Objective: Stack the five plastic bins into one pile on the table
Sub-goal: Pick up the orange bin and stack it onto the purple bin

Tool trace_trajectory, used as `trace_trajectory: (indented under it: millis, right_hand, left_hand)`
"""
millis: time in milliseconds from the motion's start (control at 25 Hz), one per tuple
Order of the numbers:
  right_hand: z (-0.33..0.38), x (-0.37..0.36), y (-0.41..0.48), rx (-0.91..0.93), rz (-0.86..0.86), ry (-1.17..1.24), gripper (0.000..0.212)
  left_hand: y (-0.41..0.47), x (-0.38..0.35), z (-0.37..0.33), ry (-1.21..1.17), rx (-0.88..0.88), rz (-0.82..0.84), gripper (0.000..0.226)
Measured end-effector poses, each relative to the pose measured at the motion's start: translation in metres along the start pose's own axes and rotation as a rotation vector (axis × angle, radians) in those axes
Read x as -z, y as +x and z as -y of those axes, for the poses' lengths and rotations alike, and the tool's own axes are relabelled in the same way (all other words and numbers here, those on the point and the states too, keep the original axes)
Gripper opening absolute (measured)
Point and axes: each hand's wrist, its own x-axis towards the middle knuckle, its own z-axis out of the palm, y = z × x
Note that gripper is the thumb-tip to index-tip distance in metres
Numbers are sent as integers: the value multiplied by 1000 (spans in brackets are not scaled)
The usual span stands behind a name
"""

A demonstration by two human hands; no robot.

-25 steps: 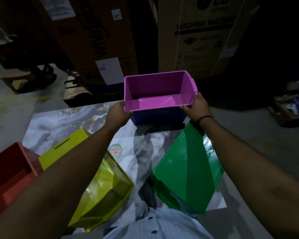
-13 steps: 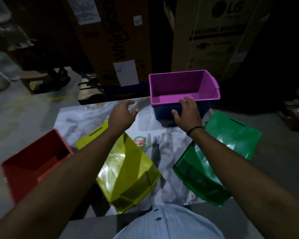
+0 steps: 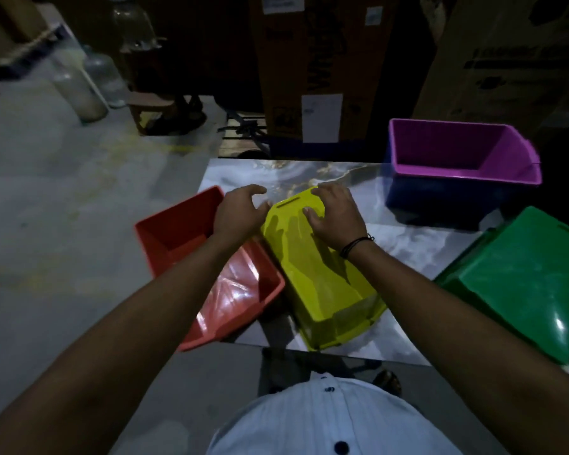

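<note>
A purple bin (image 3: 457, 152) sits nested in a dark blue bin (image 3: 440, 201) at the table's far right. An overturned yellow bin (image 3: 319, 277) lies in the middle. My right hand (image 3: 335, 211) rests flat on its far end, fingers spread. My left hand (image 3: 240, 211) hovers at its left far corner, fingers curled and apart, over the edge of an upright red bin (image 3: 191, 244). An overturned green bin (image 3: 526, 284) lies at the right.
The marble-patterned table (image 3: 408, 247) ends just in front of my shirt. Large cardboard boxes (image 3: 306, 60) stand behind the table. Clear jugs (image 3: 79, 83) and a low stool (image 3: 151, 106) stand on the concrete floor at the left.
Both hands let go of the purple bin, now resting in the blue one, and moved left to the yellow bin. My view swung left.
</note>
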Motion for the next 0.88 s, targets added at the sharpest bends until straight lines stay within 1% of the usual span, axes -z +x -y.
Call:
trace_trajectory:
  millis: [80, 200, 320, 400, 480, 600, 680, 760, 880]
  right_hand:
    - [27, -16, -3, 39, 27, 9, 49]
    - [68, -39, -14, 145, 88, 2, 43]
    - [97, -53, -20, 262, 200, -60, 46]
    - [104, -56, -18, 277, 254, -102, 47]
    - [109, -58, -16, 277, 289, -125, 44]
    - [114, -63, -24, 340, 358, -156, 41]
    - [114, -68, -32, 391, 384, -180, 41]
    - [112, -69, -35, 412, 377, -179, 41]
    - [114, -65, -34, 366, 337, -100, 45]
  left_hand:
    - [-10, 14, 22, 37, 46, -29, 41]
    - [-26, 33, 59, 86, 92, -69, 41]
    - [-41, 47, 95, 151, 221, -96, 45]
    - [-48, 50, 111, 206, 283, -96, 43]
    - [-56, 54, 122, 258, 346, -101, 39]
    - [-71, 57, 145, 222, 467, -114, 33]
    - [-79, 55, 161, 226, 476, -129, 30]
    - [-80, 53, 172, 270, 499, -128, 29]
    - [-73, 54, 180, 224, 570, -103, 25]
